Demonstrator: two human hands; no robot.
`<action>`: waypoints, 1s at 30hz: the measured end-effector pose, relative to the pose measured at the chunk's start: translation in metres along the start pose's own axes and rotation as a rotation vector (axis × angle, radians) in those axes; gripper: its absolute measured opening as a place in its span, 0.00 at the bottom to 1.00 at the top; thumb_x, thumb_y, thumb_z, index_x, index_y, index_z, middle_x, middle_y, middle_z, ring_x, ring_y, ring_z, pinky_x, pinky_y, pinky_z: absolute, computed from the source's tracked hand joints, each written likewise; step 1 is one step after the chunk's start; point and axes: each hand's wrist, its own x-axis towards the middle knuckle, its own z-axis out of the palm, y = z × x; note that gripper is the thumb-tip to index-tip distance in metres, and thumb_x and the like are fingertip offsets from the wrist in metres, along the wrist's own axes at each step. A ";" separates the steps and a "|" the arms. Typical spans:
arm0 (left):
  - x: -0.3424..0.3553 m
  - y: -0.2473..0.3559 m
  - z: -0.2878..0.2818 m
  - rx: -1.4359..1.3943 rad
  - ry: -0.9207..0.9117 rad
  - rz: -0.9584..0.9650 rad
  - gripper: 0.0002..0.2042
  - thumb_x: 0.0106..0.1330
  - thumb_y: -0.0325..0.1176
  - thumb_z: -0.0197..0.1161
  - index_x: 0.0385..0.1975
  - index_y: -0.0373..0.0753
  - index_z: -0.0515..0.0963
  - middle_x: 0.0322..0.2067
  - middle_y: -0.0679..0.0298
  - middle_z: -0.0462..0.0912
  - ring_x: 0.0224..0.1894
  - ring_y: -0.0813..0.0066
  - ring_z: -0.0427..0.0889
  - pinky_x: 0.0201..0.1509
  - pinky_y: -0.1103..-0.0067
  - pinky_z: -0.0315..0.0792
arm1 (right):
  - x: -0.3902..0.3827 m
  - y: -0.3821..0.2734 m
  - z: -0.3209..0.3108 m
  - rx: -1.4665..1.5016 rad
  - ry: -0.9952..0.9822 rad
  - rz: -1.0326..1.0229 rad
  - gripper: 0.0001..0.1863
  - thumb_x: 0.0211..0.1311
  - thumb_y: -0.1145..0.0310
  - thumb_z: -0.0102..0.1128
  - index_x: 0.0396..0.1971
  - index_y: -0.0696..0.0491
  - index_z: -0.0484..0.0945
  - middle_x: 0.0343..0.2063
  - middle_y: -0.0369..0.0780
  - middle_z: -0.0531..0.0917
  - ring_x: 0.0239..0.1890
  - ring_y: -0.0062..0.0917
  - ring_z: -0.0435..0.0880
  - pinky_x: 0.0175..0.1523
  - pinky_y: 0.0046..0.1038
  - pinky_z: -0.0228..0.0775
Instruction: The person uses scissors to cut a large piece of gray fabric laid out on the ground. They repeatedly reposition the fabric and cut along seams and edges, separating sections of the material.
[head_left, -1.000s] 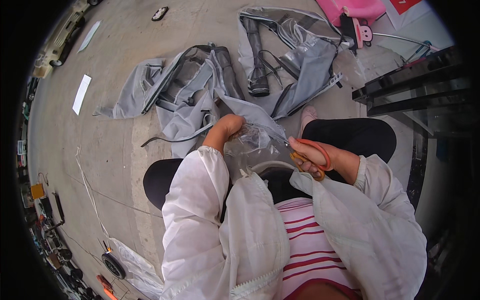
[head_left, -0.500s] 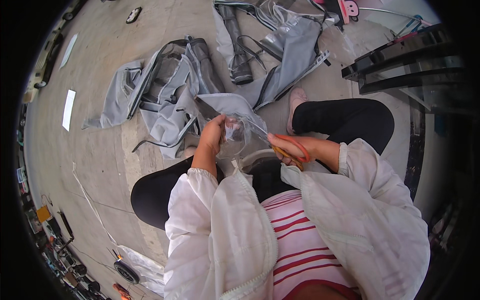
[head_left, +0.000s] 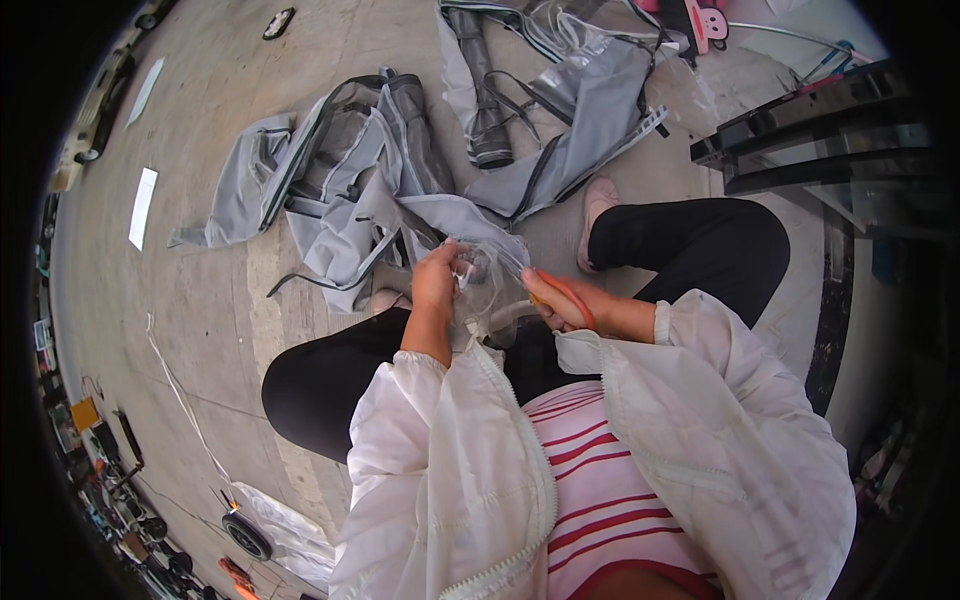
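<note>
My left hand (head_left: pixel 434 285) pinches the edge of a crumpled clear plastic film (head_left: pixel 484 292) in front of my lap. In my right hand (head_left: pixel 572 305) is a pair of scissors (head_left: pixel 567 289) with orange handles, fingers wrapped round them. The blades point up and left, against the plastic; how far apart they are cannot be made out. Just beyond both hands lies a grey fabric piece (head_left: pixel 465 214) with dark trim, joined to or touching the film; the plastic's glare hides which.
More grey fabric with black straps (head_left: pixel 330 190) spreads over the concrete floor ahead. A second grey bundle (head_left: pixel 590 110) lies farther right. A black glossy frame (head_left: pixel 800 130) stands at the right. A small wheel (head_left: pixel 246 537) rests at lower left, beside white sheeting (head_left: pixel 285 530).
The scissors and my right hand have shifted slightly left, closer to my left hand. My left hand has moved slightly right and down, and the plastic film has changed shape between them.
</note>
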 end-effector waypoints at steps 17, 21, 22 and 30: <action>-0.019 -0.008 -0.017 0.046 0.032 0.209 0.22 0.68 0.48 0.48 0.28 0.36 0.81 0.12 0.69 0.69 0.15 0.82 0.65 0.20 0.82 0.57 | 0.007 -0.024 0.001 -0.054 -0.163 0.049 0.33 0.60 0.30 0.31 0.21 0.48 0.63 0.09 0.31 0.60 0.10 0.15 0.57 0.15 0.19 0.49; -0.028 0.000 -0.016 0.082 -0.025 0.205 0.22 0.69 0.49 0.47 0.29 0.37 0.81 0.11 0.68 0.68 0.13 0.82 0.63 0.18 0.82 0.55 | 0.019 -0.023 0.000 0.099 -0.261 0.227 0.33 0.61 0.31 0.29 0.21 0.49 0.63 0.10 0.31 0.60 0.11 0.16 0.59 0.16 0.19 0.49; -0.030 0.002 -0.016 0.097 -0.061 0.196 0.22 0.69 0.49 0.47 0.29 0.37 0.81 0.11 0.69 0.68 0.13 0.82 0.63 0.18 0.82 0.55 | 0.023 -0.024 0.001 0.119 -0.264 0.202 0.33 0.61 0.31 0.29 0.21 0.49 0.63 0.10 0.31 0.60 0.11 0.16 0.59 0.16 0.19 0.50; -0.021 0.006 -0.023 0.070 -0.092 0.264 0.22 0.69 0.49 0.46 0.30 0.39 0.82 0.12 0.73 0.64 0.14 0.84 0.59 0.19 0.83 0.53 | 0.019 -0.028 -0.002 0.032 -0.203 0.044 0.33 0.62 0.32 0.30 0.18 0.49 0.61 0.07 0.29 0.58 0.07 0.15 0.56 0.14 0.18 0.49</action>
